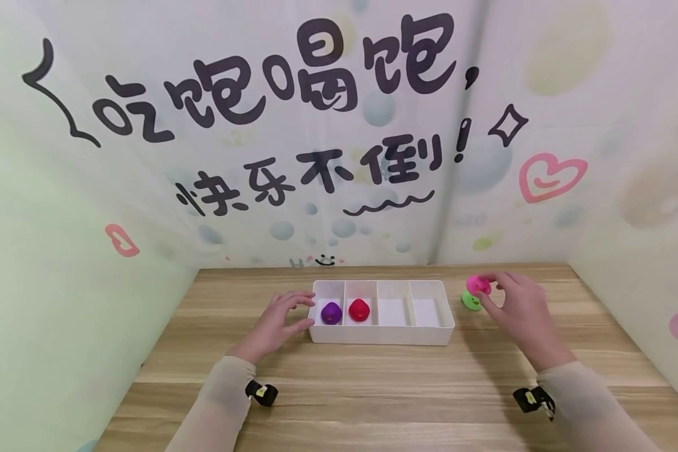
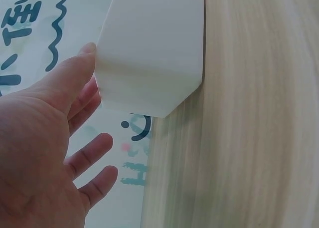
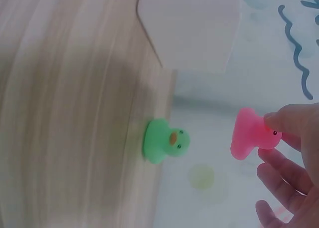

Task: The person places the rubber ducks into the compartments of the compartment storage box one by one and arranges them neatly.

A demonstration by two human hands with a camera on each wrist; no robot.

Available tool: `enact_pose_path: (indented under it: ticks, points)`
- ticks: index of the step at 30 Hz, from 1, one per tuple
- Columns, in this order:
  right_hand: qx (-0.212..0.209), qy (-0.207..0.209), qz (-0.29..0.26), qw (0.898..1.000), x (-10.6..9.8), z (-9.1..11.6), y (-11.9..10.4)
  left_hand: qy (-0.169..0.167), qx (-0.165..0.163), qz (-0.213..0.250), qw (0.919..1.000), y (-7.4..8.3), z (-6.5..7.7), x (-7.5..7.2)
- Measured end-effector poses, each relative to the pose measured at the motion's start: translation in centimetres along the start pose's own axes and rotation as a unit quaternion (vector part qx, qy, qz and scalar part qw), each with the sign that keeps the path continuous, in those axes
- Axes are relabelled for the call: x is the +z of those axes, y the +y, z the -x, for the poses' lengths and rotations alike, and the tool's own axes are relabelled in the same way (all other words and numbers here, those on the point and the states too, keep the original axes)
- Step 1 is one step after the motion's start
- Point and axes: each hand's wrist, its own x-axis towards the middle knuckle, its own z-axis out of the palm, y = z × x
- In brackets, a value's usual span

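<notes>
My right hand (image 1: 522, 311) pinches a pink rubber duck (image 3: 251, 133) by its head between thumb and fingertips, holding it up off the table. A green rubber duck (image 3: 162, 140) sits upright on the table close by and overlaps the pink one in the head view. My left hand (image 1: 277, 320) is at the left end of a white divided box (image 1: 381, 334), its thumb and fingertips right at the rim and its fingers loosely spread. Inside the box, a purple duck (image 1: 331, 312) occupies the leftmost compartment and a red duck (image 1: 359, 309) the second; the two right compartments show bare bottoms.
The wood-grain table (image 1: 373, 389) runs back to a printed wall sheet (image 1: 248, 238) with black lettering. Pale walls stand at the left and right sides. Black straps (image 1: 262, 393) with small devices circle both wrists.
</notes>
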Motion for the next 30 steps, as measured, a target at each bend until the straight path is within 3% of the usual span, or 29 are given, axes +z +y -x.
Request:
enact_pose_path:
  ticks: [9, 18, 30]
  points:
    - [-0.023, 0.013, -0.034, 0.999, 1.1, -1.2, -2.4, -0.002, 0.003, -0.002, 1.0000, -0.2, -0.2, 0.0]
    - [-0.016, -0.021, -0.052, 0.998, 2.9, -1.8, -4.9, -0.005, -0.007, 0.003, 1.0000, -0.2, 0.0, 0.0]
    - [-0.017, -0.050, -0.072, 0.996, 4.5, -2.2, -7.8, -0.003, 0.002, 0.016, 0.9999, 0.0, 0.1, -0.1]
